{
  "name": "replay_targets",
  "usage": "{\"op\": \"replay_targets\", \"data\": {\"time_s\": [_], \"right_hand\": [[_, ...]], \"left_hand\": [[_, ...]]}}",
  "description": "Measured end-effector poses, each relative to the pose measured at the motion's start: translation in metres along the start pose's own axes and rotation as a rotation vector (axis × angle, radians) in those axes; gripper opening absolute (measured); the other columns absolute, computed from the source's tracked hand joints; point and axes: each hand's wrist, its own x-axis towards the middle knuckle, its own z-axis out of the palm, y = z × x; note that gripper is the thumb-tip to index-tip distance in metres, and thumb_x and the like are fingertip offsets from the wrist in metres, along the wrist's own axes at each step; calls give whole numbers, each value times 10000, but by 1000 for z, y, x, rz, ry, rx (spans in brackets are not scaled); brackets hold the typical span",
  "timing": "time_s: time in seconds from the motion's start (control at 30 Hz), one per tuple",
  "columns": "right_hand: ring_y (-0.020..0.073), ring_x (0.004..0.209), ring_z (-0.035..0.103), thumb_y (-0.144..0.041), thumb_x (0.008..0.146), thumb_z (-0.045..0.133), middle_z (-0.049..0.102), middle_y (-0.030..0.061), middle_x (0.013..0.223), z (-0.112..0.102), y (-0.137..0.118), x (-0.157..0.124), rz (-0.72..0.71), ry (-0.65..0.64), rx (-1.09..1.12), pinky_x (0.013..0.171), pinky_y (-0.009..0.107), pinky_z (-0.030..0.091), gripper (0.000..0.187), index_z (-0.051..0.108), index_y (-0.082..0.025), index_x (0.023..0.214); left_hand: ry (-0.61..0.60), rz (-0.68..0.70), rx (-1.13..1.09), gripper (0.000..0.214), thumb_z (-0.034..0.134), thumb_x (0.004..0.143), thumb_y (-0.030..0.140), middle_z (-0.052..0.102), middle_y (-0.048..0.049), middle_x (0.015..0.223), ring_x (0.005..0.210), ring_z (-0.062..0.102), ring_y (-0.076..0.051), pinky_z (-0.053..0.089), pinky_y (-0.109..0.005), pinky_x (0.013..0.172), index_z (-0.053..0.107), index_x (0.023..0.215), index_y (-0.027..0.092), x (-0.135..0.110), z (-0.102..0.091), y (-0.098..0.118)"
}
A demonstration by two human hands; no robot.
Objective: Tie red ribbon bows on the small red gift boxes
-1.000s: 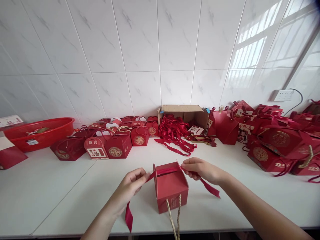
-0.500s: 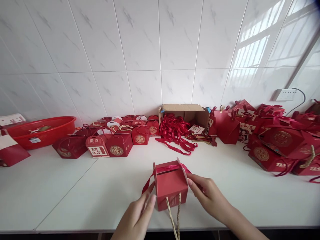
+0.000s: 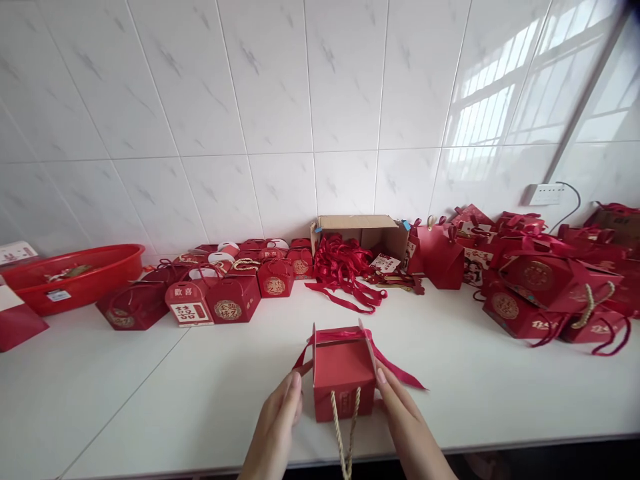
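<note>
A small red gift box [image 3: 344, 373] stands upright on the white table in front of me. My left hand [image 3: 279, 420] grips its left side, with the fingertips partly hidden behind the side panel. On the opposite side, my right hand [image 3: 407, 423] presses its fingers and thumb against the right panel. A dark red ribbon [image 3: 397, 369] runs across the top between the two raised side panels, and its right end trails onto the table. From the box's front a twisted gold rope handle [image 3: 339, 427] hangs down past the table edge.
Behind stand several finished red boxes [image 3: 233, 298], a red basin [image 3: 95, 277] at left, and a cardboard box [image 3: 360, 221] by a heap of red ribbons [image 3: 340, 261]. More boxes pile up [image 3: 545, 283] at right. A power strip [image 3: 545, 194] is by the tiled wall [image 3: 280, 100].
My right hand has come in closer along the box's right side. The ribbon's right end now lies stretched out on the table. The camera view has shifted slightly.
</note>
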Motion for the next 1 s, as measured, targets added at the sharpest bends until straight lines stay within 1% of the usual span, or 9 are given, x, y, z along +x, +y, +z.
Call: {"op": "replay_targets", "data": {"time_s": [0.1, 0.17, 0.23, 0.33, 0.43, 0.67, 0.8, 0.9, 1.0], "right_hand": [[230, 1010, 553, -580, 747, 606, 593, 57, 1209, -4, 4, 13, 86, 2, 130, 755, 306, 469, 491, 664, -254, 1108], [181, 850, 592, -535, 739, 643, 617, 57, 1153, -5, 1, 21, 118, -3, 293, 672, 280, 480, 433, 681, -237, 1051], [141, 777, 603, -467, 727, 691, 640, 27, 1116, -6, -5, 27, 115, 18, 444, 661, 259, 492, 328, 685, -253, 976], [140, 773, 624, -398, 729, 712, 679, 0, 1001, -10, -19, 35, 17, 31, 518, 655, 257, 508, 223, 675, -270, 908], [144, 763, 630, -328, 718, 731, 676, -20, 812, -18, -33, 44, -117, 35, 495, 640, 252, 513, 142, 663, -265, 826], [112, 667, 570, -251, 661, 778, 581, -33, 699, -21, -80, 52, -307, -55, 352, 591, 228, 488, 195, 588, -220, 688], [91, 614, 515, -265, 646, 789, 577, -31, 733, -7, -108, 50, -443, -77, 201, 559, 221, 448, 195, 636, -220, 758], [108, 610, 514, -340, 683, 752, 600, -9, 712, 5, -125, 51, -526, -117, 6, 581, 253, 440, 191, 664, -201, 780], [120, 643, 537, -356, 701, 731, 628, 10, 746, 15, -137, 49, -595, -186, -117, 599, 260, 440, 204, 667, -187, 795]], "left_hand": [[18, -16, -141, 457, 518, 774, 623, 304, 64, 503, 478, 236, -95, 228, -214, 450, 637, 896, 199, 8, -1, 0], [75, -16, -330, 445, 542, 790, 563, 411, 48, 561, 494, 323, -96, 279, -206, 461, 605, 1091, 241, 13, -1, 5], [122, -19, -551, 450, 586, 787, 471, 533, 20, 694, 562, 439, -104, 371, -214, 516, 560, 1194, 283, 20, -3, 12], [180, -30, -793, 410, 628, 761, 346, 591, 5, 809, 652, 536, -117, 453, -242, 589, 598, 1165, 289, 29, -12, 25], [231, -2, -877, 302, 623, 766, 296, 589, 20, 779, 637, 540, -103, 462, -231, 571, 660, 1065, 273, 37, -24, 39], [283, 216, -673, 230, 705, 703, 253, 642, -20, 1028, 764, 550, -105, 438, -196, 568, 718, 931, 228, 42, -34, 75], [268, 391, -471, 196, 750, 672, 287, 670, -35, 983, 808, 553, -134, 432, -213, 595, 735, 850, 207, 46, -32, 96], [170, 438, -338, 238, 696, 726, 384, 690, -54, 916, 838, 566, -166, 425, -229, 592, 742, 851, 186, 50, -27, 114], [146, 471, -239, 296, 687, 735, 398, 696, -46, 893, 893, 582, -187, 443, -245, 662, 733, 944, 193, 52, -20, 127]]}}
